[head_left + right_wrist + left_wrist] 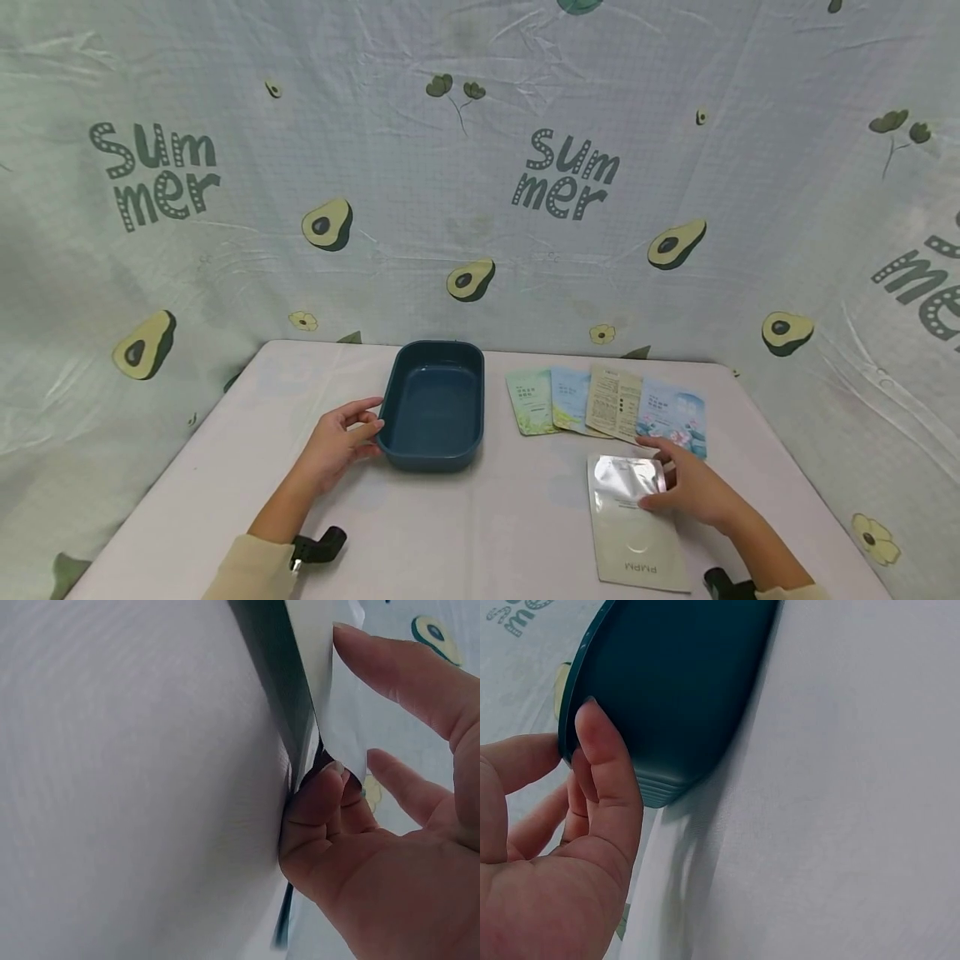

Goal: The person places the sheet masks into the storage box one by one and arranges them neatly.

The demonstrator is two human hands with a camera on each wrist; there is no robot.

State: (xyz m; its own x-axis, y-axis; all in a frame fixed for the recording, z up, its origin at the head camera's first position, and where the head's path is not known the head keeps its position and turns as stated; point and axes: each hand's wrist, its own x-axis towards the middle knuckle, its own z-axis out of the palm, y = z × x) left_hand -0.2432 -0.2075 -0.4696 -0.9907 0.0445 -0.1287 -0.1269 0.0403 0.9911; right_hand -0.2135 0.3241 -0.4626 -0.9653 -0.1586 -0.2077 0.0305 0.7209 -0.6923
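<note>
In the head view my left hand (pixel 337 446) pinches the left wall of a dark blue rectangular bin (pixel 438 462) on the table. The left wrist view shows fingers of that hand (pixel 562 855) on both sides of the bin's rim (pixel 574 682). At the right, my right hand (pixel 693 487) grips the right edge of a silver and beige face mask packet (pixel 637 533), thumb on its face. Curled fingers of the right hand (pixel 375 847) tuck behind the packet's edge (pixel 311 652) in the right wrist view. The packet's lower end lies towards me.
Several overlapping packets fan out behind the right hand: a green one (pixel 532 404), a blue one (pixel 570 396), a beige printed one (pixel 613 400) and a light blue floral one (pixel 675 408). The pale table (pixel 517 533) ends against a printed curtain (pixel 405 275).
</note>
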